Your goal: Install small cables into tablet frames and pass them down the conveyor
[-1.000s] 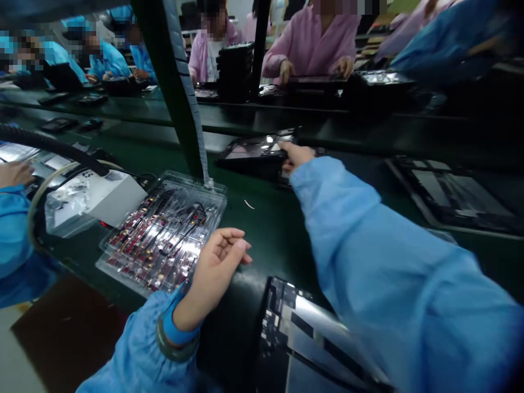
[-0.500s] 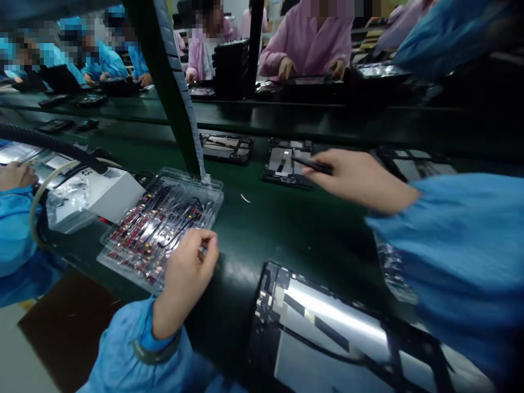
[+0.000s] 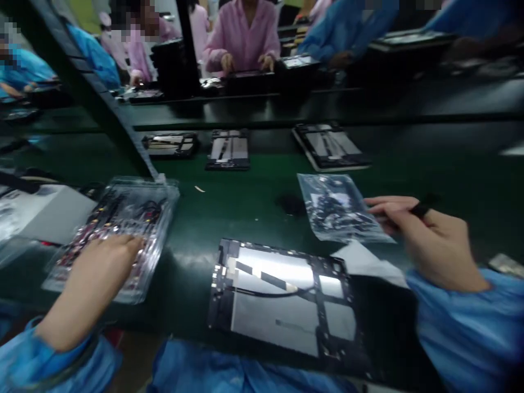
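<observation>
My left hand (image 3: 104,267) is curled over a clear plastic tray (image 3: 158,240) filled with small red and dark parts with thin leads. Its fingers are bent together; whatever they may pinch is hidden. My right hand (image 3: 438,245) grips a slim black tool (image 3: 426,205), perhaps tweezers, that lies across the hand. The thumb and forefinger reach the right edge of a clear plastic bag (image 3: 338,210) holding small dark parts. Between my hands lies an opened tablet (image 3: 278,305), its silvery inside facing up, with dark strips and a black cable across it.
Farther back on the green bench (image 3: 254,218) lie three more opened devices, among them one on the right (image 3: 329,146). A white box (image 3: 53,210) stands at left beside a slanted post (image 3: 102,93). White paper (image 3: 368,262) lies under the bag. People work opposite.
My right hand has come back from a rear device to the plastic bag, still with the black tool. My left hand has moved onto the parts tray. The view has swung right.
</observation>
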The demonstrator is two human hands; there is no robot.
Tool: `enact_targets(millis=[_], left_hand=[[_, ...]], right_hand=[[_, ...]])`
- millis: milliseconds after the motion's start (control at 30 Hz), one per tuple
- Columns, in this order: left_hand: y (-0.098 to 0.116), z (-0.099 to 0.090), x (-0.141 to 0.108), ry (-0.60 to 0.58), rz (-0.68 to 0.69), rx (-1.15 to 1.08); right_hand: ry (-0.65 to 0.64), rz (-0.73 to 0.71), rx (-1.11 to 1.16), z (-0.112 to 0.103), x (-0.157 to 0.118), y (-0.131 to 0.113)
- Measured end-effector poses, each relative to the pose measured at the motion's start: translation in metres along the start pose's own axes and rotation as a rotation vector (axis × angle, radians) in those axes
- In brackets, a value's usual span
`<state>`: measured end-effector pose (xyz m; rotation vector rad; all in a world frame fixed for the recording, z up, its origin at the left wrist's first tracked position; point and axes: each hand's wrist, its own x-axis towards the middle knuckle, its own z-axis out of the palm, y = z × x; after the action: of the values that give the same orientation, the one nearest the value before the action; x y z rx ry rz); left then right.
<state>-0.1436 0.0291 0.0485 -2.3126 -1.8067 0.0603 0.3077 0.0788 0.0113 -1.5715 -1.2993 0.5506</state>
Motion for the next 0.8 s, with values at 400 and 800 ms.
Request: enact_targets(millis=[400,800], left_hand=[[0.227,0.001,0.125,-0.146,0.614,-0.727],[0.299,0.026,0.173,-0.067,0.597,-0.466]], right_hand=[[0.051,0.141,0.236,-0.024,-0.045,0.052],[0.087,-0.045,0.123,-0.007,-0.032,0.084]])
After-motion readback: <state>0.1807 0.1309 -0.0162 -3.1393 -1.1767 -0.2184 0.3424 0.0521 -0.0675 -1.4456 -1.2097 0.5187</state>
